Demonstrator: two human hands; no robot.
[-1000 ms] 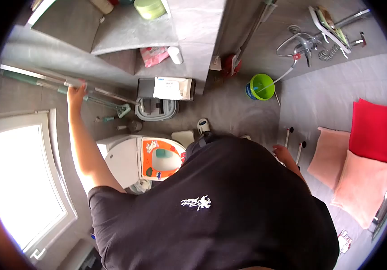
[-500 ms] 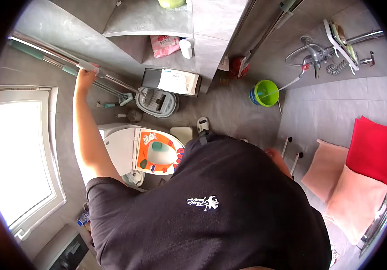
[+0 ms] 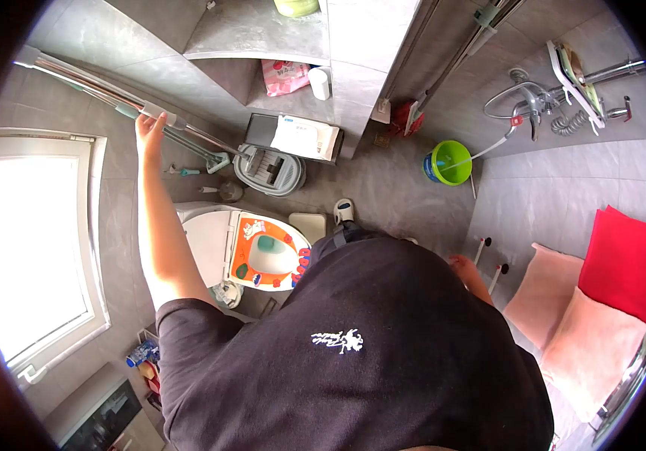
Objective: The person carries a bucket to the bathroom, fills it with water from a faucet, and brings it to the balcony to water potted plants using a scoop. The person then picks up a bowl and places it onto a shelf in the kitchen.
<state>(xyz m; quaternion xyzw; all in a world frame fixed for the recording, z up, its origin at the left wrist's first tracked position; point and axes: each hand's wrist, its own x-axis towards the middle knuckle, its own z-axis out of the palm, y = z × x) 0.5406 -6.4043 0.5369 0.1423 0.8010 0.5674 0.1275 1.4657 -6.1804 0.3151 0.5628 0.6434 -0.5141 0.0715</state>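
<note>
My left hand [image 3: 151, 128] is raised at the upper left, its fingers apart and their tips against the white sleeve of a long mop pole [image 3: 195, 131]. The pole slants from the wall down to a grey mop bucket [image 3: 272, 171]. A second, green-ended mop [image 3: 217, 161] leans just below it. My right hand [image 3: 461, 264] is low on the right, beside my black shirt and near white rods with black ends; its fingers are small and partly hidden, with nothing clearly seen in them.
A toilet [image 3: 206, 239] with an orange seat stands below the mops. Shelves [image 3: 263, 41] are above. A green bucket [image 3: 454, 163] with a hose stands right of centre. Pink towels [image 3: 590, 342] and a red towel [image 3: 623, 263] hang at the right. A window [image 3: 33, 248] is at left.
My left hand has loosened from around the pole sleeve, and its fingers have spread. The view has shifted, with more of the items at the lower left showing.
</note>
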